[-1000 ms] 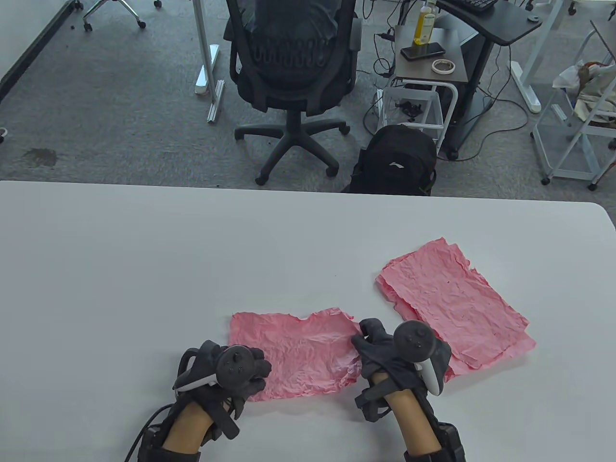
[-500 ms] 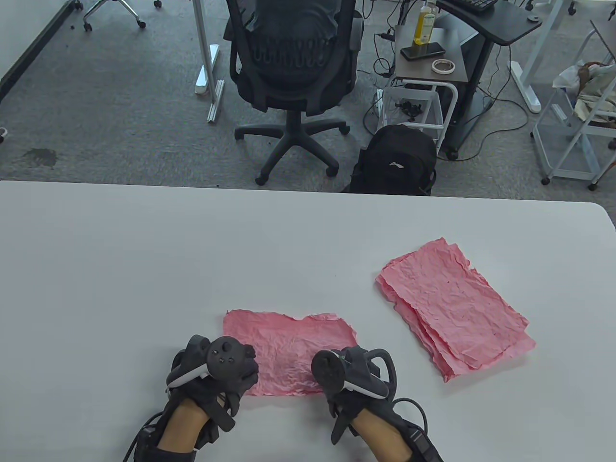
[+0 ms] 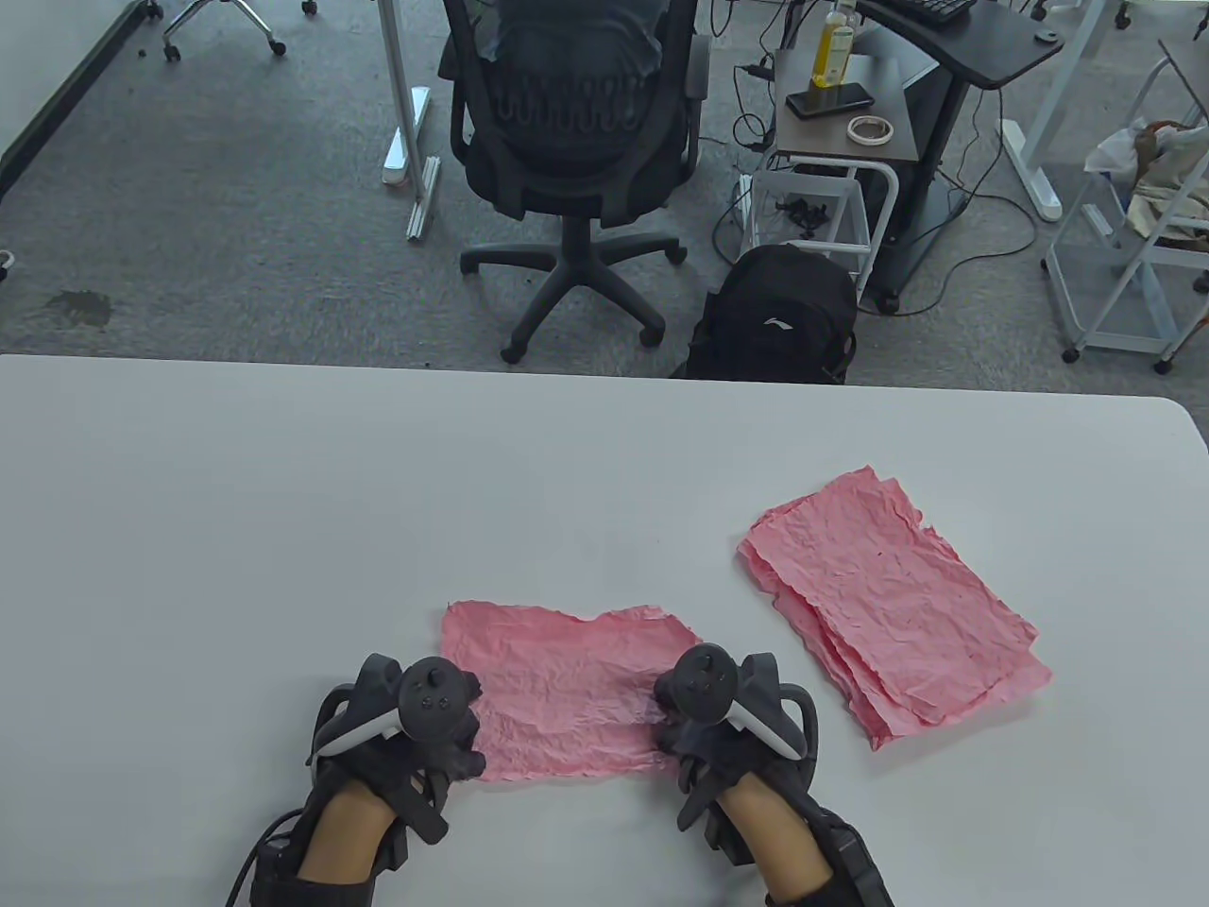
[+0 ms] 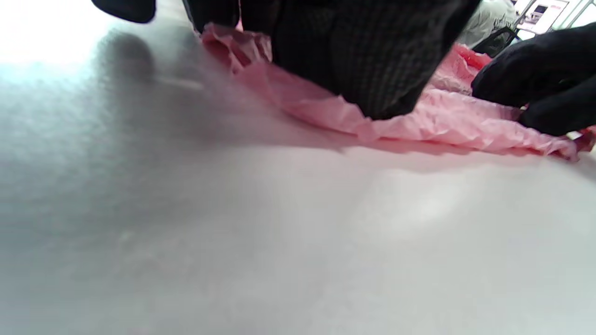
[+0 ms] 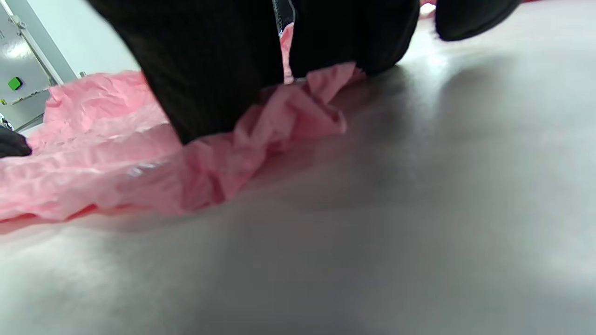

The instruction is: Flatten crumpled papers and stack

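Note:
A wrinkled pink sheet (image 3: 567, 690) lies spread on the white table (image 3: 283, 529) near the front edge. My left hand (image 3: 430, 732) presses down on the sheet's near left corner; in the left wrist view its gloved fingers (image 4: 354, 56) bear on the sheet (image 4: 442, 121). At the near right corner my right hand (image 3: 699, 723) holds the paper. There the sheet (image 5: 260, 139) bunches up and rises between my gloved fingers (image 5: 205, 70). A stack of flattened pink sheets (image 3: 888, 605) lies to the right, apart from both hands.
Beyond the table's far edge are a black office chair (image 3: 576, 123), a black backpack (image 3: 779, 321) and a small side table (image 3: 841, 113) holding a bottle, a phone and a roll of tape. The white table stretches bare to the left and back.
My right hand left the sheet's right edge, swung onto the sheet's middle, then slid back right to its near right corner. My left hand drifted a little left. The sheet lies slightly wider.

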Action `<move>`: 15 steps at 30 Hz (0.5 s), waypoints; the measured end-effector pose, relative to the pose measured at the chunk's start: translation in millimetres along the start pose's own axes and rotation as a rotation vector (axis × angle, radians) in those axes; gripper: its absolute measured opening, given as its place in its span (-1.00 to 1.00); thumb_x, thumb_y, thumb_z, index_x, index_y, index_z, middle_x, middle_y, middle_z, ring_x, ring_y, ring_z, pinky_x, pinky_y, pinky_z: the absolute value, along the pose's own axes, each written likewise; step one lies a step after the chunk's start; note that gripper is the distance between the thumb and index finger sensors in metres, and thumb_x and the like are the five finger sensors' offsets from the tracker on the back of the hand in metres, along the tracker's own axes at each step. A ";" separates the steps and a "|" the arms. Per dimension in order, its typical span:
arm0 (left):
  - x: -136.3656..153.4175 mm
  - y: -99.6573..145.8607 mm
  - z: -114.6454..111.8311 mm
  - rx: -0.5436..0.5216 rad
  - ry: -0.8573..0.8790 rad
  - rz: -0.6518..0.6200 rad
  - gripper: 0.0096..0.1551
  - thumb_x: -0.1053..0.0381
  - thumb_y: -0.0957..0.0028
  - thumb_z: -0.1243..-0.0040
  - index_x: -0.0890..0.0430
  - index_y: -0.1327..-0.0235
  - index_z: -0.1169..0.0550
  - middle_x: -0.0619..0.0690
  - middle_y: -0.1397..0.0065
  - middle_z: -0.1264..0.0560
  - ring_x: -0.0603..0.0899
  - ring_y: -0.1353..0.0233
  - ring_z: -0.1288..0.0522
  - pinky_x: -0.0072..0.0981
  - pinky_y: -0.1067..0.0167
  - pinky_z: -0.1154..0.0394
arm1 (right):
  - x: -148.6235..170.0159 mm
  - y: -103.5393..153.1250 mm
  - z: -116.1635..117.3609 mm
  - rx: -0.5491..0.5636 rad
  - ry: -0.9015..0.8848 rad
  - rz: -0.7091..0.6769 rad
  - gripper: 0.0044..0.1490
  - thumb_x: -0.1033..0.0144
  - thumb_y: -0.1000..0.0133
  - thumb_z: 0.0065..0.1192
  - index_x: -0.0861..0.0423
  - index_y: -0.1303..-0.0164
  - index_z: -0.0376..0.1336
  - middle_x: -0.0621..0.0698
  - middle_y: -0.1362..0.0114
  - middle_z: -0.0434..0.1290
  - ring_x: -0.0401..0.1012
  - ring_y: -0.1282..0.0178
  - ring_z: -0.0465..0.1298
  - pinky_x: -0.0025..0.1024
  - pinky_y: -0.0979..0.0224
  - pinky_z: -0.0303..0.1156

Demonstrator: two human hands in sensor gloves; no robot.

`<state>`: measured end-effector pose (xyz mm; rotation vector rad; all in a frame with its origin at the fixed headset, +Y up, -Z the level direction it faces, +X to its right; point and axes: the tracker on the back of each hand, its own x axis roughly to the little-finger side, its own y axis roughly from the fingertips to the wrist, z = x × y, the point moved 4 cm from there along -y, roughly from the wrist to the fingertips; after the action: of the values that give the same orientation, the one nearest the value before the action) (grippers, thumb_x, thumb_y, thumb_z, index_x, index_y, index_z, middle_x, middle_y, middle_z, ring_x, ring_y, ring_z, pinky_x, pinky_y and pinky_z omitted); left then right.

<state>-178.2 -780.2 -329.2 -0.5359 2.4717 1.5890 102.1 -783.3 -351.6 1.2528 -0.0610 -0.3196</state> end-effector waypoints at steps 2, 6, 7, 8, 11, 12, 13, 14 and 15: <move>-1.3 -0.3 -0.4 0.000 -0.027 0.001 -0.48 -0.09 0.03 -0.47 0.08 -0.13 -0.61 0.00 -0.66 -0.21 0.29 -0.71 -0.18 0.32 -0.51 -0.19 | 1.7 0.5 1.1 -0.035 -0.002 -0.009 -0.21 0.18 -0.04 0.48 -0.02 -0.47 0.18 0.18 -0.51 0.22 0.22 -0.51 0.15 0.38 -0.41 0.05; -2.4 0.7 0.7 -0.012 -0.005 -0.022 -0.51 -0.11 -0.02 -0.39 -0.02 -0.19 -0.58 0.07 -0.66 -0.23 0.33 -0.70 -0.19 0.34 -0.50 -0.19 | 8.3 0.3 2.5 -0.043 -0.030 -0.001 -0.15 0.12 -0.03 0.49 -0.04 -0.51 0.14 0.20 -0.57 0.12 0.24 -0.56 0.05 0.40 -0.43 0.00; -1.0 1.3 1.7 -0.009 0.041 -0.026 -0.53 -0.21 -0.06 -0.30 0.01 -0.10 -0.64 0.09 -0.65 -0.24 0.34 -0.70 -0.19 0.35 -0.50 -0.19 | 10.3 -0.4 1.5 -0.032 -0.020 0.003 -0.13 0.08 -0.02 0.49 -0.04 -0.51 0.13 0.20 -0.57 0.12 0.25 -0.56 0.06 0.40 -0.43 0.01; 0.0 1.7 2.1 -0.016 0.092 -0.032 -0.51 -0.25 -0.07 -0.25 0.08 0.01 -0.70 0.07 -0.65 -0.26 0.37 -0.69 -0.19 0.37 -0.49 -0.19 | 11.7 -0.7 1.3 -0.036 -0.022 -0.002 -0.11 0.06 -0.01 0.50 -0.04 -0.51 0.13 0.20 -0.58 0.12 0.25 -0.56 0.06 0.40 -0.42 0.01; 0.5 3.8 4.8 -0.069 0.094 -0.032 -0.47 -0.26 -0.07 -0.24 0.16 0.11 -0.74 0.08 -0.61 -0.33 0.38 -0.67 -0.24 0.38 -0.47 -0.21 | 10.8 0.4 0.8 -0.027 0.001 -0.008 -0.04 -0.04 0.04 0.53 -0.06 -0.53 0.13 0.26 -0.60 0.10 0.33 -0.56 0.05 0.45 -0.42 0.00; 0.0 4.3 6.6 -0.086 0.077 -0.029 -0.47 -0.26 -0.06 -0.25 0.15 0.10 -0.74 0.08 -0.59 -0.37 0.38 -0.65 -0.29 0.38 -0.47 -0.23 | 9.3 0.6 0.5 -0.026 0.015 -0.010 -0.03 -0.05 0.05 0.53 -0.05 -0.53 0.13 0.27 -0.59 0.11 0.36 -0.55 0.05 0.46 -0.41 0.00; -1.5 5.6 10.7 -0.126 0.045 -0.026 -0.48 -0.26 -0.06 -0.26 0.14 0.10 -0.73 0.06 -0.55 -0.43 0.40 -0.61 -0.36 0.37 -0.46 -0.25 | 7.9 0.6 0.0 -0.020 0.034 -0.009 -0.03 -0.06 0.05 0.53 -0.05 -0.52 0.14 0.27 -0.59 0.12 0.37 -0.55 0.06 0.46 -0.41 0.00; -3.6 7.2 14.5 -0.165 0.023 -0.033 -0.50 -0.26 -0.05 -0.28 0.11 0.06 -0.73 0.05 -0.52 -0.48 0.39 -0.57 -0.43 0.36 -0.45 -0.27 | 6.8 0.3 -0.2 -0.020 0.049 -0.013 -0.03 -0.06 0.05 0.53 -0.04 -0.52 0.14 0.28 -0.59 0.13 0.37 -0.55 0.07 0.46 -0.41 0.00; -6.9 10.0 19.1 -0.228 -0.001 -0.051 -0.50 -0.21 -0.05 -0.31 0.05 -0.11 -0.70 0.05 -0.50 -0.51 0.35 -0.53 -0.49 0.34 -0.44 -0.30 | 6.7 0.6 0.1 -0.020 0.048 -0.011 -0.03 -0.06 0.05 0.52 -0.04 -0.53 0.13 0.27 -0.59 0.13 0.37 -0.55 0.07 0.46 -0.41 0.00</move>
<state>-176.8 -757.8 -326.7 -0.6234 2.2696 1.8606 108.6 -785.1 -351.9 1.2407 -0.0094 -0.2989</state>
